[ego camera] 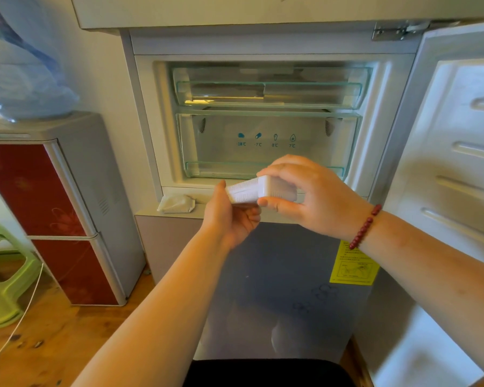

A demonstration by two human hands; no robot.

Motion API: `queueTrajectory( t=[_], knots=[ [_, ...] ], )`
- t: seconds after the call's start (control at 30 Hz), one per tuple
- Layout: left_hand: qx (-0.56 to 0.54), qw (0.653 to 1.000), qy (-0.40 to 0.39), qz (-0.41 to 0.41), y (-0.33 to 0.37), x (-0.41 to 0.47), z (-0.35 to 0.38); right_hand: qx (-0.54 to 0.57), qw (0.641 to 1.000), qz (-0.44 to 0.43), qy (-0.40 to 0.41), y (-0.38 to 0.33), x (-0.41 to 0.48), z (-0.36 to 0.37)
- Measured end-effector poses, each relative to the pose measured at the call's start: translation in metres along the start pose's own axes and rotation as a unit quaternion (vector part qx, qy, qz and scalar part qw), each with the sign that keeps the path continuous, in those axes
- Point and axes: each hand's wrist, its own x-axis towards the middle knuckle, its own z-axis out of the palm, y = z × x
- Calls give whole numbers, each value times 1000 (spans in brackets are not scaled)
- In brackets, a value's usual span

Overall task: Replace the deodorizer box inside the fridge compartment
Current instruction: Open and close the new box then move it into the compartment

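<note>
A white slotted deodorizer box (252,191) is held in front of the open middle fridge compartment. My left hand (232,216) cups its left end from below. My right hand (305,191) grips its right end, thumb underneath and fingers over the top. Behind the hands are two clear drawers: an upper one (268,88) and a lower one (266,141) with blue temperature icons. A white sachet (176,203) lies on the ledge at the compartment's lower left.
The compartment door (458,152) stands open at the right. A closed lower fridge door (263,289) with a yellow label is below. A red water dispenser cabinet (62,213) and green stool (3,275) stand at the left on a wooden floor.
</note>
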Motion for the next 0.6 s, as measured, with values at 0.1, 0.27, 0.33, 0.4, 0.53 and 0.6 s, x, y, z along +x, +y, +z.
queueTrajectory(
  t=[0.1, 0.27, 0.33, 0.4, 0.53, 0.6],
  knots=[
    [-26, 998, -42, -28, -1, 2, -2, 12, 998, 57, -41, 3, -3, -3],
    [-17, 995, -73, -70, -3, 4, -4, -27, 998, 38, -40, 5, -6, -2],
    [-17, 993, -78, -90, -5, 4, -4, -41, 998, 34, -39, 6, -5, -2],
    [-20, 991, -87, -101, -7, 2, -4, -53, 997, 28, -37, 6, -4, -1],
    [-31, 992, -84, -94, -9, 0, -6, -36, 998, 34, -38, 7, -5, 3],
    [-38, 996, -49, -63, -7, 3, -7, 34, 996, 75, -43, 7, -7, 4]
  ],
)
